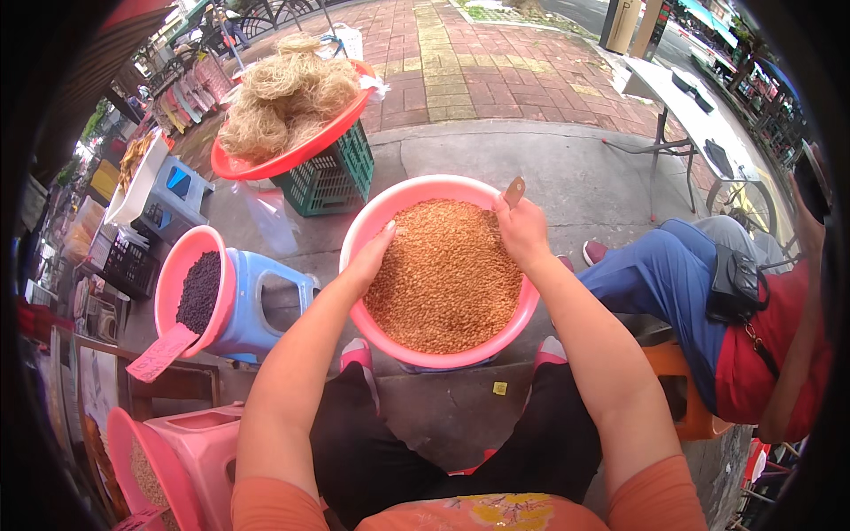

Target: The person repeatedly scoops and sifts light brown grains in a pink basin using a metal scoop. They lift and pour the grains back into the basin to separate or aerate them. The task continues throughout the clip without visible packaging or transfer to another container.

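Observation:
A pink plastic basin (441, 359) full of golden-brown grains (445, 279), perhaps seeds or pulses, stands in front of me between my feet. My left hand (370, 260) rests at the basin's left inner side, thumb along the grains. Its other fingers are hidden, so I cannot tell how they are held. At the upper right rim, my right hand (523, 229) is closed around a brown flat handle (514, 191) with a hole near its end. Whatever the handle belongs to is hidden by the hand and the grains.
Left, a pink basin of dark beads or beans (199, 292) leans on a blue stool (249, 308). Beyond, a red tray (229, 169) of dried noodles (292, 99) tops a green crate (332, 172). A seated person (654, 265) is close on my right, near a white folding table (690, 99).

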Available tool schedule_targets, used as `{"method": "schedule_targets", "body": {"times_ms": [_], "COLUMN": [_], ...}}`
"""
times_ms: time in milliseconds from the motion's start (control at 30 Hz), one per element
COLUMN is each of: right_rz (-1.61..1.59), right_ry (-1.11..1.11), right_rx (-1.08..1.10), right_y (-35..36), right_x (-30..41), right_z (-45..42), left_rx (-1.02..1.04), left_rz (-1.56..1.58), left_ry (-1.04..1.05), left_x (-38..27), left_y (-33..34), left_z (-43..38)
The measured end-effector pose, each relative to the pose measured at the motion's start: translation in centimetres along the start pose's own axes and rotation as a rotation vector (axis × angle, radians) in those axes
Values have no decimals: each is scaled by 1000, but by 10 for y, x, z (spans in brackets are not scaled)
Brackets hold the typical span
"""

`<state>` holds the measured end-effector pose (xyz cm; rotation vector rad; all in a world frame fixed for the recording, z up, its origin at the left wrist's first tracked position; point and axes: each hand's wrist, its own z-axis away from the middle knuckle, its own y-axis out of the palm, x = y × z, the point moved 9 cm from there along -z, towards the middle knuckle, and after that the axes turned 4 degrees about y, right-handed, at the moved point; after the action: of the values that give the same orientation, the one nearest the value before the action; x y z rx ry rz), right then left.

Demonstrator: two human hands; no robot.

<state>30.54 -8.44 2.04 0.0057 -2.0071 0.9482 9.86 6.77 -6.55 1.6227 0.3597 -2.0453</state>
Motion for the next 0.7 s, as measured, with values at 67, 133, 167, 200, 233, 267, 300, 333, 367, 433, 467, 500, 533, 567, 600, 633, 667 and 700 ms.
{"method": "schedule_targets", "body": {"times_ms": [67, 133, 167, 200, 233, 267, 300, 333, 367, 433, 467, 500, 533, 567, 600, 633, 667, 700], "right_rz": [-158, -310, -385, -409, -439, -470, -445, -417, -386, -162, -107, -50, 65, 180, 292, 229, 165, 105], "right_ry": [47, 67, 78, 69, 59, 49, -87, -218, -349, -526, -513, -497, -404, -308, -212, -131, -50, 32], "right_rx": [9, 62, 89, 88, 89, 91, 49, 5, -37, -230, -243, -255, -161, -68, 27, 50, 73, 93], "right_y": [-2, -1, -2, -8, -12, -16, -30, -45, -55, -61, -59, -58, -48, -39, -29, -25, -20, -16], "right_x": [-15, -1, 6, 17, 33, 48, 66, 82, 92, 84, 76, 67, 49, 29, 15, 5, -5, -16], "right_z": [-3, -5, -6, -4, -1, 1, 2, 4, 7, 4, 1, -1, -7, -9, -8, -6, -4, -3], "left_rx": [6, -13, -21, -28, -39, -51, -70, -85, -100, -73, -64, -67, -66, -65, -59, -52, -45, -48], "left_rz": [-18, -42, -53, -55, -61, -67, -48, -30, -12, 32, 54, 59, 64, 69, 56, 42, 28, 13], "left_ry": [-2, 11, 17, 16, 14, 12, 8, 1, -7, -12, -16, -26, -33, -41, -23, -5, 14, 16], "left_x": [-4, 1, 4, 6, 5, 6, 1, -6, -8, -5, 0, 3, 4, 5, 5, 5, 5, 4], "left_y": [8, -3, -8, -9, -11, -14, -9, 0, 5, 2, -3, -4, -3, -3, -4, -5, -8, -7], "left_z": [-1, -2, -3, -3, -2, 1, 2, 5, 7, 4, 2, 1, 0, -1, -2, -2, -2, -3]}}
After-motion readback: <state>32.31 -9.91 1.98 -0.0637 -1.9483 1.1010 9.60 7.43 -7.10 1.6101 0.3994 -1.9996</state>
